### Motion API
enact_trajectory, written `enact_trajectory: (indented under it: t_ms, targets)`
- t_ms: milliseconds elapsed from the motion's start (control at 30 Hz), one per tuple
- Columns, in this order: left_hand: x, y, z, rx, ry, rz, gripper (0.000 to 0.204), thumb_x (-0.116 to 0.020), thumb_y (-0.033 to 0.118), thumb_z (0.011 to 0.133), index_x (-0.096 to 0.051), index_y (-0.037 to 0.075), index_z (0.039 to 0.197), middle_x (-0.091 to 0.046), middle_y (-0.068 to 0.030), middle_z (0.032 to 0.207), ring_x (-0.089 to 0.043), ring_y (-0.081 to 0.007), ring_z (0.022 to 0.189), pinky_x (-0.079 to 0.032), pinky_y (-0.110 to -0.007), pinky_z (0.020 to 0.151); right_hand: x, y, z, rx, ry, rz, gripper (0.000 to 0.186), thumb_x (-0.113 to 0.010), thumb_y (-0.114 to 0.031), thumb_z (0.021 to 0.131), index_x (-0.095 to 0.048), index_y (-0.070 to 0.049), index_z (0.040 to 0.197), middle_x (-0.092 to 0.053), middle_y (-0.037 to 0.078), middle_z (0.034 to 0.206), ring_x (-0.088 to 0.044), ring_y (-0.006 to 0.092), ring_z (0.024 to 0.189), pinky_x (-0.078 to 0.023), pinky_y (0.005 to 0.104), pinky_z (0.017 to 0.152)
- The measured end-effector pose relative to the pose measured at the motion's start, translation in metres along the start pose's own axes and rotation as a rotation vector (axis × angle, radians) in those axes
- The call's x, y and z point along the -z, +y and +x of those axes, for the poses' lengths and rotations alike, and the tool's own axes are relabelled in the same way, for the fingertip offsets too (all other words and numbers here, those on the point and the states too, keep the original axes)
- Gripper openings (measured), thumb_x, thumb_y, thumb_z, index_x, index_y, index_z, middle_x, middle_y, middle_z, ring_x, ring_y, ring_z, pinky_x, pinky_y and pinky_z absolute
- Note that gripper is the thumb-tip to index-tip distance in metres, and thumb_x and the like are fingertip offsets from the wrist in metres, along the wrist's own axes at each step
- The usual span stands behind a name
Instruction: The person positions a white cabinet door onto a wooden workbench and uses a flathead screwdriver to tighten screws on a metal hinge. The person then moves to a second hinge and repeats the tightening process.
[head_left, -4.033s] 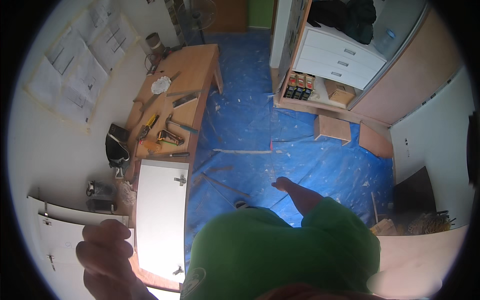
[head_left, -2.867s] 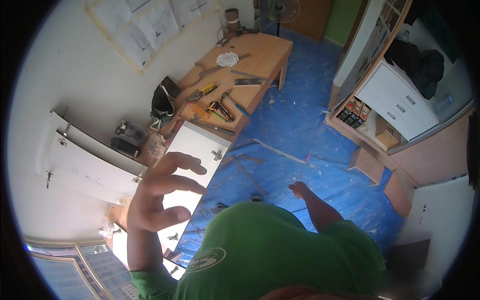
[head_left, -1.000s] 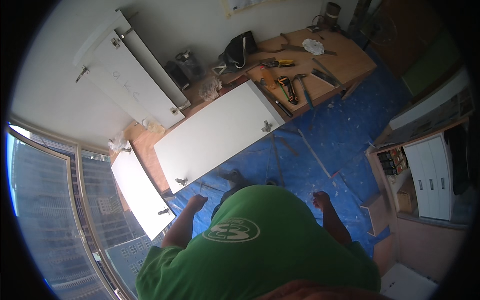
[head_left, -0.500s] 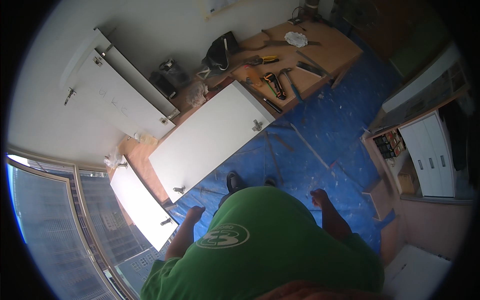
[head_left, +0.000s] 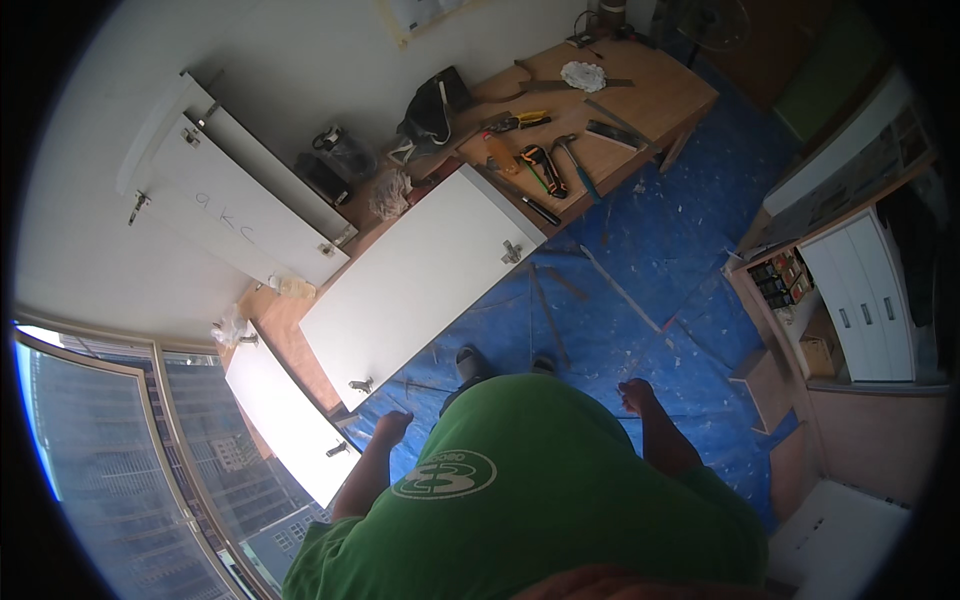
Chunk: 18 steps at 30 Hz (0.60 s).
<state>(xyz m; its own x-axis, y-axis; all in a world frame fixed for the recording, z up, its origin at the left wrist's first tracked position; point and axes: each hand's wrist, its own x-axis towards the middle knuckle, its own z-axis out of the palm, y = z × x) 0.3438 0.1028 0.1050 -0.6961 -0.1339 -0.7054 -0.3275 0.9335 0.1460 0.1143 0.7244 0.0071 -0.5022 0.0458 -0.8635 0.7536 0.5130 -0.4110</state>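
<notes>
I look down over my green shirt. My left hand point(head_left: 392, 427) hangs low by my side with its fingers curled and nothing in it, close to the near corner of a large white cabinet door point(head_left: 420, 280) that lies flat with hinges on its edge. My right hand point(head_left: 634, 393) hangs loosely curled over the blue floor covering point(head_left: 660, 260), holding nothing. My feet show just below the door's near edge.
A wooden table point(head_left: 610, 95) holds pliers, a hammer, a black bag and other tools. More white doors lean on the wall point(head_left: 235, 205) and lie by the window point(head_left: 285, 420). A white drawer unit point(head_left: 870, 300) and shelf stand at right. Loose strips lie on the floor.
The view has swung from the table and drawers round to the white door and window. My left hand, raised and spread earlier, has dropped to my side.
</notes>
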Motion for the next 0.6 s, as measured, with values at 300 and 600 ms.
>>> enact_trajectory:
  t_ms: [300,600]
  targets:
    - [0.002,0.013,-0.003,0.211,-0.071,-0.259,0.05,-0.046,0.046,0.106,-0.07,0.004,0.121,-0.069,-0.0228,0.123,-0.064,-0.0413,0.117,-0.05,-0.049,0.101,0.004,0.002,-0.002,-0.016,0.027,0.001,0.028,-0.07,-0.032,0.095,-0.065,-0.006,0.104,-0.064,0.009,0.075,-0.063,0.0207,0.057,-0.053,0.0383,0.051]
    - [-0.03,-0.015,0.014,0.077,-0.035,-0.141,0.054,-0.047,0.049,0.104,-0.07,0.002,0.12,-0.068,-0.0232,0.126,-0.063,-0.0426,0.118,-0.049,-0.049,0.101,0.004,-0.014,0.003,0.033,-0.015,-0.032,0.029,-0.07,-0.032,0.095,-0.064,-0.004,0.1,-0.065,0.009,0.075,-0.064,0.0209,0.057,-0.053,0.0386,0.05]
